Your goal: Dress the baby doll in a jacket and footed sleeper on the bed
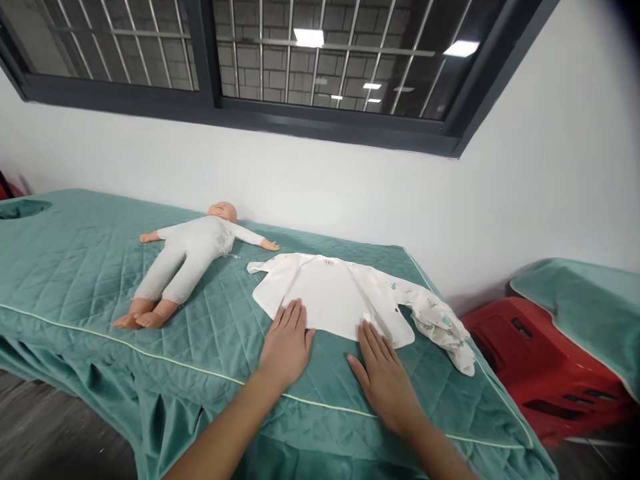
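A white baby jacket lies spread open on the green quilted bed cover, its plain inside facing up. Its patterned sleeve trails to the right, bunched toward the cuff; the other sleeve shows only in part at the left. My left hand rests flat, fingertips on the lower hem. Over the hem's right part lies my right hand, fingers stretched out beside a small white tag. To the left a baby doll in a white bodysuit lies on its back, arms spread and feet bare.
The green bed cover has a face hole at its far left. A white wall with a dark-framed barred window stands behind. Right of the bed is a red plastic stool, partly beneath another green cloth.
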Demonstrator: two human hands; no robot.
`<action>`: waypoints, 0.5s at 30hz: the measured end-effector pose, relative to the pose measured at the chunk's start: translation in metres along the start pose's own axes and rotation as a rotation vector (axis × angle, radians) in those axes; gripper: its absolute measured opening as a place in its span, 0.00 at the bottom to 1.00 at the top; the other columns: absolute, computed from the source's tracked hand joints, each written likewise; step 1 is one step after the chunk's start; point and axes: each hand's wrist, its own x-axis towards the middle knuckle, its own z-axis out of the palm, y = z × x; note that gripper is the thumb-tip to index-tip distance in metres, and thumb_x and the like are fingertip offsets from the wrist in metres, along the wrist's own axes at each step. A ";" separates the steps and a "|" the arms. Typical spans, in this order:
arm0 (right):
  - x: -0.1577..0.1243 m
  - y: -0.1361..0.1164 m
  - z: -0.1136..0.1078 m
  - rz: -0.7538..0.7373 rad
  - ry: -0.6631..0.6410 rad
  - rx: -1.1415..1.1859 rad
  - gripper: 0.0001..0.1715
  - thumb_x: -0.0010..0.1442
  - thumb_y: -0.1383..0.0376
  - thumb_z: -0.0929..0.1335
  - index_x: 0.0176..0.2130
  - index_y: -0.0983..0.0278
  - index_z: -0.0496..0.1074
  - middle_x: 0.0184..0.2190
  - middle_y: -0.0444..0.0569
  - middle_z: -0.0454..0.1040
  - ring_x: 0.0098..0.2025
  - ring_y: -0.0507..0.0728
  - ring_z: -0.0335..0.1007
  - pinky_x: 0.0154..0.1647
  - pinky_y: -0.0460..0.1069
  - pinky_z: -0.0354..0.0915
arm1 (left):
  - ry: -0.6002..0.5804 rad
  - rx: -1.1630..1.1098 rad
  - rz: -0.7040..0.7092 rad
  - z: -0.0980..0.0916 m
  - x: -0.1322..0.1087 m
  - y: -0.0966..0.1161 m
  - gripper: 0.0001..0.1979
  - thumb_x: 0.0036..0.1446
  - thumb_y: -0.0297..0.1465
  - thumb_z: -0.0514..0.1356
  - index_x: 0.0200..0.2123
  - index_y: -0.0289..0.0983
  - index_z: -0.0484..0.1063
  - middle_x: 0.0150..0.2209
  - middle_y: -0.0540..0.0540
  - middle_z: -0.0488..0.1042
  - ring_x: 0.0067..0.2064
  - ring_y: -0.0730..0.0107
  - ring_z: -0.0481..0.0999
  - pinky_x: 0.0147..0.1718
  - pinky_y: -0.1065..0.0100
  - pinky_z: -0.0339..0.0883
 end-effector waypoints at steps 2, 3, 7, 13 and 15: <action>-0.020 -0.001 -0.002 -0.069 0.013 0.008 0.39 0.70 0.50 0.56 0.69 0.71 0.49 0.70 0.58 0.47 0.72 0.63 0.43 0.68 0.61 0.52 | 0.038 -0.055 0.053 -0.005 -0.022 -0.009 0.27 0.69 0.37 0.45 0.65 0.29 0.58 0.68 0.37 0.56 0.70 0.59 0.52 0.67 0.52 0.49; -0.028 -0.002 -0.004 -0.092 0.009 0.018 0.40 0.69 0.50 0.57 0.70 0.70 0.48 0.71 0.57 0.46 0.72 0.63 0.42 0.68 0.61 0.52 | 0.054 -0.097 0.066 -0.007 -0.030 -0.015 0.27 0.69 0.37 0.45 0.66 0.31 0.57 0.68 0.39 0.56 0.70 0.60 0.52 0.68 0.52 0.48; -0.036 -0.008 -0.013 -0.080 -0.040 0.122 0.40 0.68 0.52 0.60 0.71 0.63 0.44 0.72 0.52 0.44 0.72 0.63 0.40 0.68 0.63 0.54 | 0.173 -0.364 -0.133 -0.012 -0.032 -0.053 0.25 0.68 0.37 0.49 0.64 0.35 0.60 0.67 0.40 0.60 0.68 0.59 0.57 0.67 0.52 0.50; 0.045 -0.045 -0.024 0.085 -0.123 0.528 0.39 0.66 0.51 0.60 0.70 0.59 0.49 0.70 0.48 0.50 0.71 0.59 0.45 0.70 0.58 0.51 | 0.305 -0.882 -0.569 -0.015 0.039 -0.107 0.25 0.64 0.39 0.55 0.62 0.38 0.64 0.59 0.39 0.70 0.58 0.57 0.72 0.60 0.55 0.62; 0.088 -0.058 -0.018 0.152 -0.163 0.692 0.38 0.65 0.53 0.61 0.69 0.59 0.51 0.69 0.48 0.54 0.70 0.59 0.49 0.70 0.57 0.50 | 0.321 -1.023 -0.610 -0.010 0.063 -0.117 0.26 0.62 0.39 0.58 0.62 0.38 0.64 0.55 0.39 0.74 0.54 0.58 0.75 0.57 0.55 0.65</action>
